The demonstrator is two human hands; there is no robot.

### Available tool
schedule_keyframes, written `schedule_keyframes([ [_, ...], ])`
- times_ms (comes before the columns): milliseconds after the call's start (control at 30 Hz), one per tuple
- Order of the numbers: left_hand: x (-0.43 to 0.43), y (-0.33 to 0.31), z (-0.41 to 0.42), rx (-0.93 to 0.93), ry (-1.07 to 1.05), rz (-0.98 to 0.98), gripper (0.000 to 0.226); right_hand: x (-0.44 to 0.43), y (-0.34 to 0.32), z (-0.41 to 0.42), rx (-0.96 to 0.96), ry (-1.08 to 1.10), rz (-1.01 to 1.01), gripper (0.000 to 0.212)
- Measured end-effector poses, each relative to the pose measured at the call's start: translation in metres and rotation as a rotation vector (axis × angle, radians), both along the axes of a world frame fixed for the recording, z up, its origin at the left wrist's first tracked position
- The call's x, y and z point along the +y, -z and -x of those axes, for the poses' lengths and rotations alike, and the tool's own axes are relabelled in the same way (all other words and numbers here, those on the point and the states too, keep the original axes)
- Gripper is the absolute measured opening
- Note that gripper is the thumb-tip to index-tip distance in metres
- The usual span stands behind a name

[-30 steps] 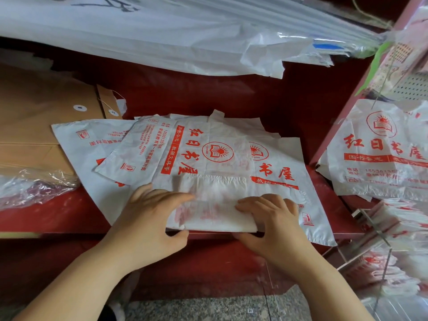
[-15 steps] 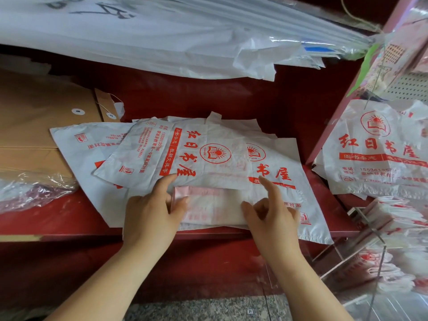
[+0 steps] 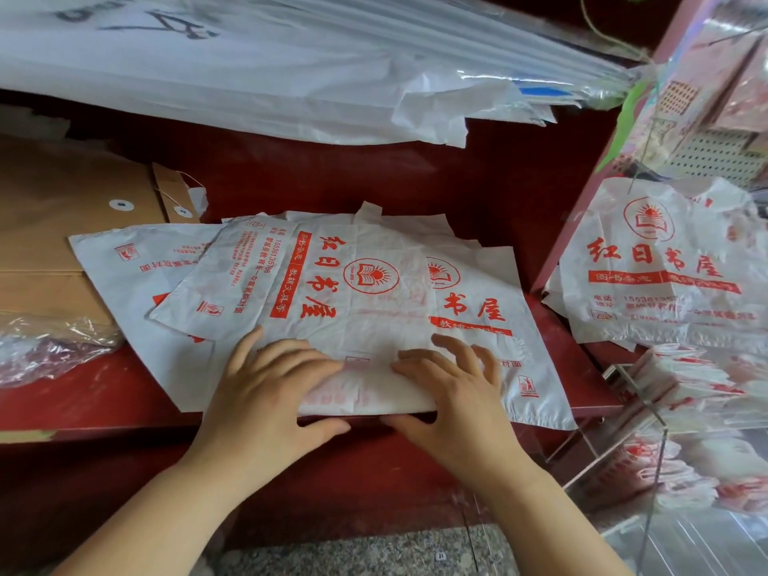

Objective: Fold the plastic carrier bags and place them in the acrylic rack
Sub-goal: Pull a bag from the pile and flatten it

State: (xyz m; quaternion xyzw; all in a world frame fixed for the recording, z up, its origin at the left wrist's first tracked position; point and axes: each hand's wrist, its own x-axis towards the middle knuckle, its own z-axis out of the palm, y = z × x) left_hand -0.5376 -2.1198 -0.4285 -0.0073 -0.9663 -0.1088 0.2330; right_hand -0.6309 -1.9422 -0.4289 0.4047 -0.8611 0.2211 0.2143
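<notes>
A folded white carrier bag with red print [image 3: 368, 388] lies at the front edge of the red shelf [image 3: 104, 392], on top of a loose pile of flat, unfolded bags [image 3: 374, 284] of the same kind. My left hand [image 3: 270, 392] presses on its left end with flat fingers. My right hand [image 3: 453, 397] presses on its right end, fingers spread. Both thumbs lie along the front edge. The clear acrylic rack [image 3: 623, 413] stands at the lower right, with several folded bags [image 3: 690, 380] inside.
Brown string-tie envelopes [image 3: 62, 243] and crumpled clear wrap [image 3: 50, 347] fill the shelf's left side. Large white sheets [image 3: 249, 76] overhang from above. Another printed bag [image 3: 665, 264] hangs at the right behind a pink upright [image 3: 590, 193]. Grey stone floor [image 3: 353, 550] lies below.
Half a second ago my fingers were raised, turning the bag over into a narrower packet. Now both hands lie flat on it, and the packet sits closer to the shelf's front edge.
</notes>
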Motion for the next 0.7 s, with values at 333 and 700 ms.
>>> schedule_keyframes([
  [333,0.026,-0.037,-0.020,0.150,-0.076,-0.813,0.043,0.029,-0.033,-0.016,-0.561,-0.131,0.230,0.004],
  [700,0.111,-0.065,0.027,-0.261,0.111,-1.102,0.015,0.119,-0.061,-0.022,-0.854,0.003,0.591,0.017],
])
